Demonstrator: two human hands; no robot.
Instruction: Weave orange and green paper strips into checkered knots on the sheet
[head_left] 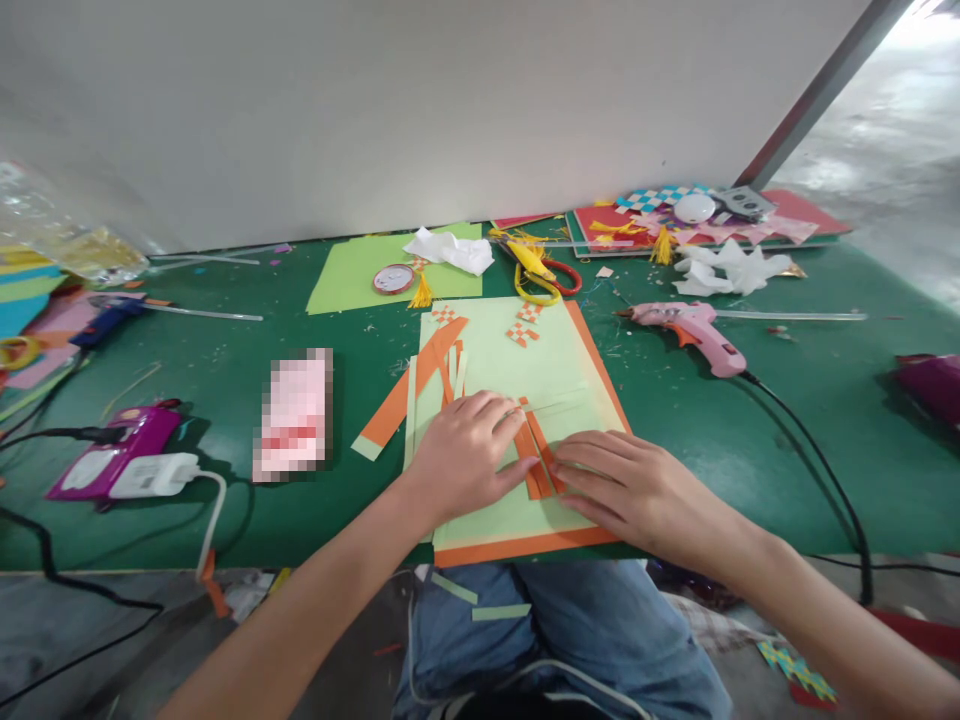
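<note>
Two narrow orange paper strips lie side by side on a pale green sheet with orange edges. My left hand rests on the sheet with bent fingers, thumb and forefinger apart, their tips touching the left strip. From the other side, my right hand lies with fingers stretched out, fingertips at the right strip's edge. Beside my left hand are a wider orange strip and several thin strips partly under that hand. Small orange-and-white checkered woven pieces lie near the sheet's top.
A pink glue gun with a black cord lies at right. Behind the sheet are yellow-and-red-handled scissors, a tape roll and crumpled white tissue. At left are a purple power strip and a blurred pink packet.
</note>
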